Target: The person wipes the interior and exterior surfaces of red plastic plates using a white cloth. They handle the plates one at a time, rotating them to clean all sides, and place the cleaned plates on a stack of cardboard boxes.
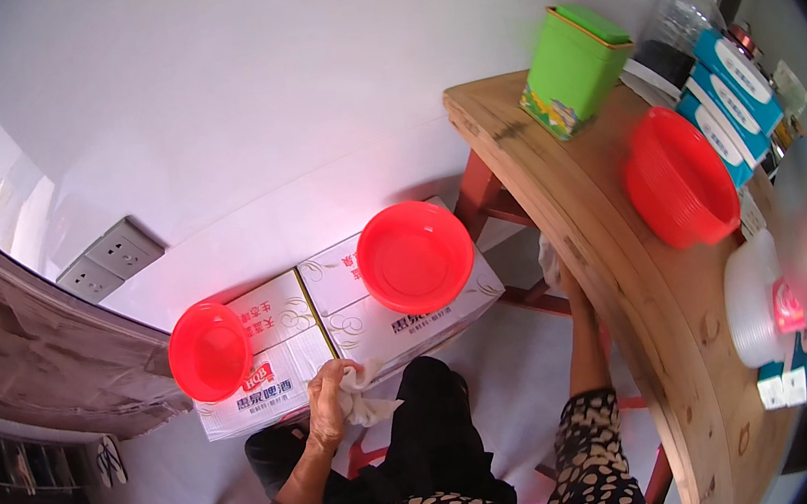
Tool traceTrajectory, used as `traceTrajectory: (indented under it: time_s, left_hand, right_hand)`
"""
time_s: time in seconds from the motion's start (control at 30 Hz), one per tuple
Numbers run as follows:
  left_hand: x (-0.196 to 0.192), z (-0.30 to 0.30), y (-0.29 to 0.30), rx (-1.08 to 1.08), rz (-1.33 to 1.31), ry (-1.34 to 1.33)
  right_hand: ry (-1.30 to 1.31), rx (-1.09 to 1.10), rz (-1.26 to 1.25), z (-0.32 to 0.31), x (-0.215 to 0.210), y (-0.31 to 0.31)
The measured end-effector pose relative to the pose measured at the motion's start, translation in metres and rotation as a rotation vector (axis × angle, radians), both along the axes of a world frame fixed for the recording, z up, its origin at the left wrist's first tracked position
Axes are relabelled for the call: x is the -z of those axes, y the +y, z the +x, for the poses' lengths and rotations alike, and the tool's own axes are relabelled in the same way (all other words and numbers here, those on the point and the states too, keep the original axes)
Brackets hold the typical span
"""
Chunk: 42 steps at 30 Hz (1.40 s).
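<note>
- The left hand [325, 410] is gripping a crumpled white cloth [366, 398] at the near edge of the cardboard boxes [333, 336]; keep it bunched firmly.
- Two red basins [209, 351] [414, 256] are sitting on the boxes.
- The right hand [557, 273] is reaching under the wooden surface [616, 256]; its grip cannot be told.
- A white wall with sockets [107, 260] is standing behind.

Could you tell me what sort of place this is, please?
Probably a home room or small shop's back corner: a wooden table stacked with red bowls, cardboard boxes on the floor, wall sockets.
</note>
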<state>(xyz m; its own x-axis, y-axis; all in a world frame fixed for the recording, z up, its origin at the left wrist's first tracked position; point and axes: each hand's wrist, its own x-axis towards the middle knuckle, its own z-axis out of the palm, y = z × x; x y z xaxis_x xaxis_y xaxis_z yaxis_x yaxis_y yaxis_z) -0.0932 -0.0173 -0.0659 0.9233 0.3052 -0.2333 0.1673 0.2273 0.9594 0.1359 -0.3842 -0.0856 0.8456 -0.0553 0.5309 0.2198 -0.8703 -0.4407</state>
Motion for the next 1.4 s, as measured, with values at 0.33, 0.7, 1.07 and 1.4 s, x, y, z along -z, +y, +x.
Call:
traceTrajectory:
  time_s: [0.33, 0.7, 1.07, 1.4]
  left_hand:
    - [0.012, 0.017, -0.007, -0.089, 0.056, 0.047]
    - [0.008, 0.066, -0.025, 0.021, 0.192, 0.096]
    - [0.011, 0.108, -0.023, -0.055, 0.211, 0.241]
    - [-0.014, 0.062, -0.007, -0.055, 0.258, 0.218]
  right_hand:
    - [0.236, -0.035, -0.749, 0.068, 0.047, 0.012]
    - [0.162, -0.397, 0.219, -0.003, -0.019, 0.128]
    - [0.294, -0.37, 0.444, 0.01, -0.014, 0.142]
    - [0.351, -0.336, 0.215, -0.03, -0.025, 0.15]
